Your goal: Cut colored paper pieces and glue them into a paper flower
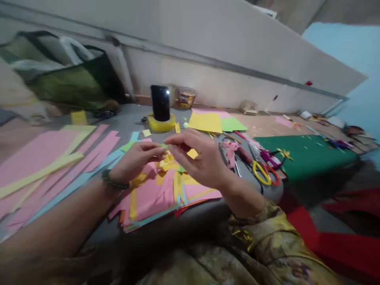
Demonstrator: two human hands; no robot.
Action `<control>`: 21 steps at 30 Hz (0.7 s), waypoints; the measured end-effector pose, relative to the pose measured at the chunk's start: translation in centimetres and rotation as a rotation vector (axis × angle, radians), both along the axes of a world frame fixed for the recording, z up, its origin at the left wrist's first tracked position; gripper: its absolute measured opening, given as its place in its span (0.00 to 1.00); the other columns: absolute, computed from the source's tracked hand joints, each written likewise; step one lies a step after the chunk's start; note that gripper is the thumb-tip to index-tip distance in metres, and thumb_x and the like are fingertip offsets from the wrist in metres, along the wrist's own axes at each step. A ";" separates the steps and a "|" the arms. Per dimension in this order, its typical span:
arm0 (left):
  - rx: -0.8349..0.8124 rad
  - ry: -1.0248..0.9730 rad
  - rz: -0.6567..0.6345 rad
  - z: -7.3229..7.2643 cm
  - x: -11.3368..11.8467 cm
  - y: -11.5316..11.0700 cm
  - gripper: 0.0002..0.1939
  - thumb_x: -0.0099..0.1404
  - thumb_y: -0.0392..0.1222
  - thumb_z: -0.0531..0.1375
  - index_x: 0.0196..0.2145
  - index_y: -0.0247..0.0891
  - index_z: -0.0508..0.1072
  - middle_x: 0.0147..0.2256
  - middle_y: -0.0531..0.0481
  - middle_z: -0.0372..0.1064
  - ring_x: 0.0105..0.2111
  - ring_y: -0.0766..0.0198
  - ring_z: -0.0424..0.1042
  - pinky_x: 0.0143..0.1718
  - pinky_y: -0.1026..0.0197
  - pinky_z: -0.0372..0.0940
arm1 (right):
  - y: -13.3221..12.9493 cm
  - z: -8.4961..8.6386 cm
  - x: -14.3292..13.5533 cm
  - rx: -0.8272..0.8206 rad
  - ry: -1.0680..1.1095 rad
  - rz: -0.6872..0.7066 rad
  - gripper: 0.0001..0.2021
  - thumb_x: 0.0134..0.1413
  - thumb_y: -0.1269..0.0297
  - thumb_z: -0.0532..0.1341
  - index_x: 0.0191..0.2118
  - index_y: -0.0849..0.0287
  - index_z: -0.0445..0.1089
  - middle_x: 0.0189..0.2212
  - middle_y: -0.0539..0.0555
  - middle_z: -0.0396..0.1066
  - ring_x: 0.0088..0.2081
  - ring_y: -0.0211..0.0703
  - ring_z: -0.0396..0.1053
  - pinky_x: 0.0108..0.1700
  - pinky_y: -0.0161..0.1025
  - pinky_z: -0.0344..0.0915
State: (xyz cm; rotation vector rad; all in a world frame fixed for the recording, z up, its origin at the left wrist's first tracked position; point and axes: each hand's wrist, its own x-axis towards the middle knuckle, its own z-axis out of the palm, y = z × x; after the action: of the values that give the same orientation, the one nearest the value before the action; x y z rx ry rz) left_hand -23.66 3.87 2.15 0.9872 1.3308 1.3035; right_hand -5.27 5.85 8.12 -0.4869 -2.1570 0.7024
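My left hand (pixel 137 160) and my right hand (pixel 198 156) meet over the middle of the table, fingertips pinched together. Between them is a small piece of light green paper (pixel 164 146), mostly covered by the fingers. Below lies a stack of pink paper sheets (pixel 151 206) with blue, orange and green edges showing. Yellow paper pieces (pixel 168 163) are heaped on the stack, partly behind my right hand. Several pink paper strips (pixel 102 152) and a blue paper strip (pixel 71 194) lie left of my left hand.
A phone (pixel 160 103) stands upright in a yellow tape roll (pixel 162 123). To the right are a pink glue gun (pixel 230 152), scissors with yellow and red handles (pixel 261 173) and a green mat (pixel 308 154). A green bag (pixel 71 85) sits back left. Yellow sheets (pixel 204 121) lie behind my right hand.
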 end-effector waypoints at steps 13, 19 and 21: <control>-0.046 0.017 0.097 1.1 0.5 -0.3 0.06 0.42 0.37 0.70 0.20 0.35 0.77 0.21 0.55 0.68 0.24 0.70 0.65 0.26 0.68 0.63 | 2.3 -4.2 16.0 -0.187 -0.362 -0.739 0.10 0.52 0.60 0.59 0.28 0.58 0.74 0.25 0.54 0.75 0.27 0.42 0.68 0.29 0.38 0.60; -0.036 -0.014 0.071 0.9 0.6 -0.5 0.13 0.39 0.42 0.74 0.21 0.36 0.77 0.21 0.53 0.69 0.24 0.66 0.67 0.22 0.67 0.62 | 2.9 -6.6 9.1 -0.126 -0.421 -0.561 0.03 0.54 0.63 0.63 0.32 0.55 0.72 0.32 0.57 0.75 0.34 0.47 0.71 0.38 0.43 0.64; -0.028 -0.038 0.040 0.9 0.7 -0.5 0.14 0.40 0.45 0.74 0.20 0.36 0.76 0.21 0.52 0.68 0.24 0.66 0.67 0.22 0.66 0.62 | 3.8 -7.5 6.8 -0.108 -0.417 -0.571 0.05 0.49 0.67 0.66 0.29 0.55 0.69 0.29 0.57 0.73 0.34 0.49 0.70 0.38 0.44 0.63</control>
State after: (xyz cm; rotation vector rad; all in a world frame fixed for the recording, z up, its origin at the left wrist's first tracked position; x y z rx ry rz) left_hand -22.97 3.33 3.03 0.9163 1.3427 1.3236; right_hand 1.51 9.65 0.65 -1.3385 -2.1898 0.4158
